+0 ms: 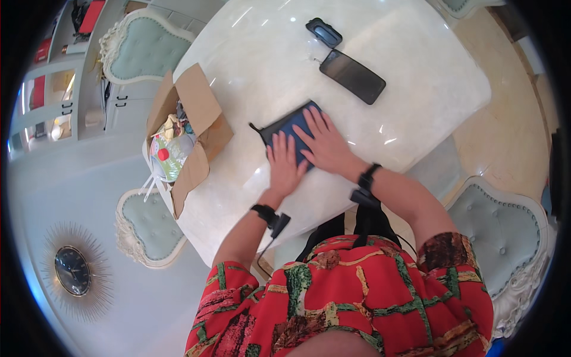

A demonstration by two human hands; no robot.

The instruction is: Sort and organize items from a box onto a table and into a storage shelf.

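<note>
A dark blue pouch (pixel 292 126) with a black edge lies flat on the pale marble-look table (pixel 415 49). A short black loop sticks out from its far left corner. My left hand (pixel 284 167) rests on the pouch's near left part, fingers stretched out over it. Across its right part lies my right hand (pixel 327 143), with the fingers spread. Neither hand is closed around the pouch; both press or lie on top and hide much of its surface. A black strap with a small device is on each of my wrists.
Left of the pouch stands an open cardboard box (pixel 198 96) holding a hand fan and other items. Beyond my right hand lie a black smartphone (pixel 352 76) and a small black device (pixel 324 32). Tufted chairs (pixel 151 47) surround the table.
</note>
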